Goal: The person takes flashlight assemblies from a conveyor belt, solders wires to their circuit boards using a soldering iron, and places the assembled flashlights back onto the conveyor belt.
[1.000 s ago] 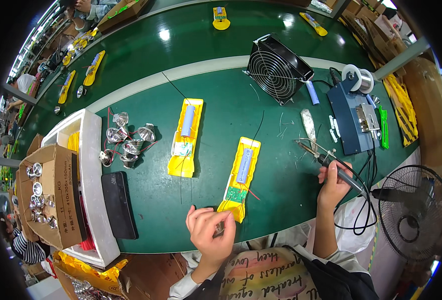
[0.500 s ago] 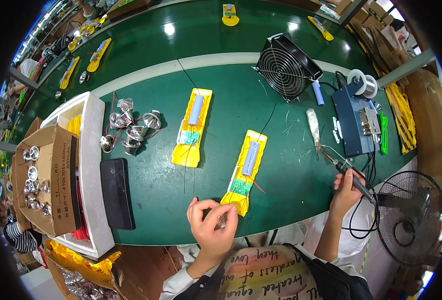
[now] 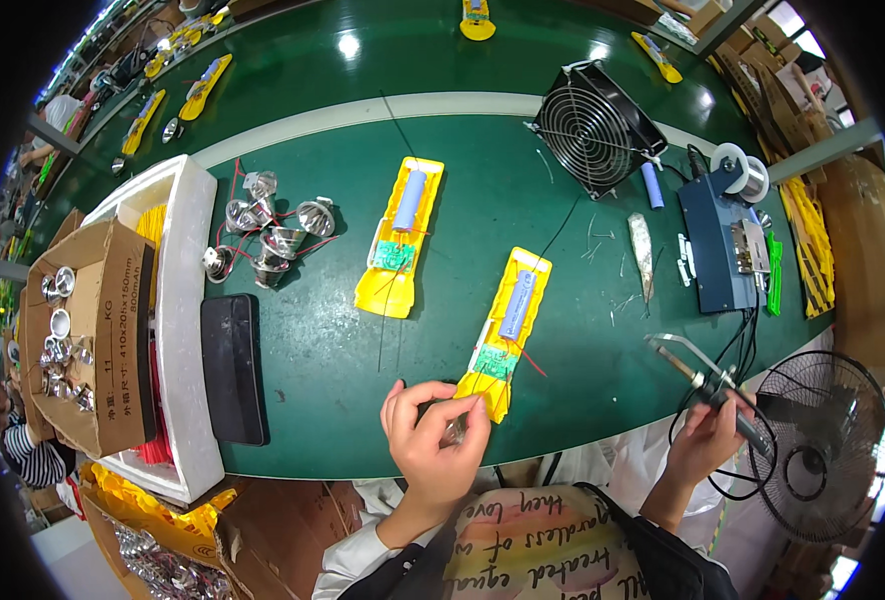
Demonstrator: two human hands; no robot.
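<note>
My right hand [image 3: 705, 440] grips a soldering iron [image 3: 715, 390] with a bent metal feed arm, its tip pointing up and left over the table. Near the front edge my left hand [image 3: 433, 435] has thumb and fingers curled around a shiny lamp reflector [image 3: 453, 432], mostly hidden by the fingers. Its fingertips meet the lower end of a yellow flashlight shell [image 3: 483, 395]. That shell holds a blue battery cell [image 3: 518, 305] and a green circuit board [image 3: 495, 363], with red and black wires sticking out. A second yellow shell [image 3: 388, 295], similarly fitted, lies farther left.
Wired reflectors [image 3: 283, 240] lie left, beside a black case [image 3: 235, 370], a foam box [image 3: 188, 300] and a cardboard box [image 3: 113, 350]. Rightward are a black fan [image 3: 598, 130], a white-handled pointed tool [image 3: 642, 255] and a blue solder feeder [image 3: 718, 240]. More shells [image 3: 203, 90] lie beyond.
My right hand has drawn the soldering iron toward me and rightward, away from the white-handled tool. My left hand stays at the shell's end. The whole view has shifted slightly.
</note>
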